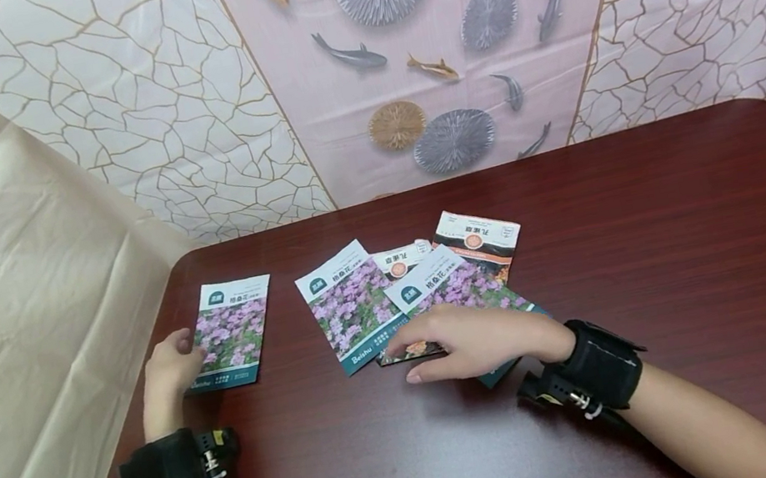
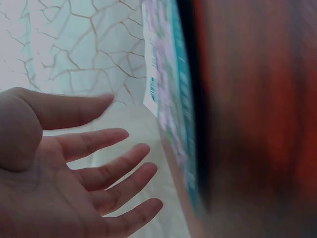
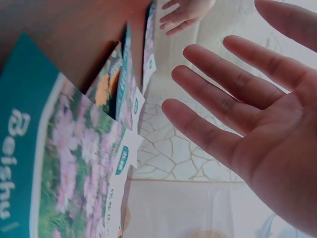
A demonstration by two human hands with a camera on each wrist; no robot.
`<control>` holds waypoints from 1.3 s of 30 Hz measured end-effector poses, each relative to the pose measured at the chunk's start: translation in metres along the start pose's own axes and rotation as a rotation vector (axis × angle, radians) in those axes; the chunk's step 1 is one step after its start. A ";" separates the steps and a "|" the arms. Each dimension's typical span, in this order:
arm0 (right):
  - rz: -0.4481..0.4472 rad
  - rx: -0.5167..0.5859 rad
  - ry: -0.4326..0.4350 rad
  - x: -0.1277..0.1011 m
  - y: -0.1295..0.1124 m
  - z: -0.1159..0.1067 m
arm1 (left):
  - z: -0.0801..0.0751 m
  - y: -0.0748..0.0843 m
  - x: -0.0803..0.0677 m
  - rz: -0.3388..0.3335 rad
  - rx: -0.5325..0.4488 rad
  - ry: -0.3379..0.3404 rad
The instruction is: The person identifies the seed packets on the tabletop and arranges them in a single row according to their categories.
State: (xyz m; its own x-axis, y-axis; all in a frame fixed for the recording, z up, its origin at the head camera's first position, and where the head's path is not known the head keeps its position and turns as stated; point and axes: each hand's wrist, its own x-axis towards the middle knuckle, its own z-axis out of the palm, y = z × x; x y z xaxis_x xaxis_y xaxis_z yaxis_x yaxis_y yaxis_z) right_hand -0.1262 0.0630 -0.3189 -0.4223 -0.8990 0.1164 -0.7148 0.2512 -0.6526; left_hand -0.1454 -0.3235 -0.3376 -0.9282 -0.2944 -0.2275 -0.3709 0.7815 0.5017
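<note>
On the left of the table lies a flower seed packet (image 1: 235, 331) with purple blossoms. My left hand (image 1: 171, 367) is beside its left edge, with fingers spread and nothing held, as the left wrist view shows. Mid-table, a purple-flower packet (image 1: 350, 299) and a second purple one (image 1: 451, 282) overlap two orange-flower packets. One orange packet (image 1: 482, 239) sticks out at the back; the other (image 1: 398, 260) is mostly covered. My right hand (image 1: 476, 338) hovers over the front of this pile, palm down and fingers extended, hiding part of it. Its palm (image 3: 287, 144) is bare.
The dark red-brown wooden table (image 1: 699, 262) carries the packets. A patterned cloth (image 1: 181, 120) hangs behind it, and a plain cream cloth (image 1: 19, 291) runs along the left edge. Black straps with small cameras (image 1: 605, 362) are on both wrists.
</note>
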 end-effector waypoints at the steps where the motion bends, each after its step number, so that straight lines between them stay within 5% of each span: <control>1: -0.003 0.000 0.015 -0.001 0.000 -0.002 | 0.000 0.003 -0.001 0.010 -0.007 0.003; 14: 0.064 0.002 0.205 -0.004 0.011 -0.012 | 0.010 0.050 -0.017 0.242 -0.072 -0.032; 23: 0.170 0.041 0.149 -0.005 0.022 -0.012 | 0.027 0.077 -0.026 0.356 -0.222 -0.171; 27: 0.210 0.018 0.098 -0.005 0.030 -0.010 | 0.034 0.086 -0.030 0.356 -0.280 -0.227; 39: 0.227 -0.035 -0.015 -0.003 0.040 -0.004 | 0.053 0.089 -0.027 0.210 -0.403 -0.284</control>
State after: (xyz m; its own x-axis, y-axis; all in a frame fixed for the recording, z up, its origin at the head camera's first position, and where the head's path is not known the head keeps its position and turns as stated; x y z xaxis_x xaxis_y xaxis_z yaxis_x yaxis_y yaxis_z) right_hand -0.1557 0.0771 -0.3422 -0.5665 -0.8230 -0.0423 -0.6210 0.4600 -0.6346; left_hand -0.1522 -0.2168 -0.3308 -0.9596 0.0499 -0.2768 -0.2122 0.5175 0.8289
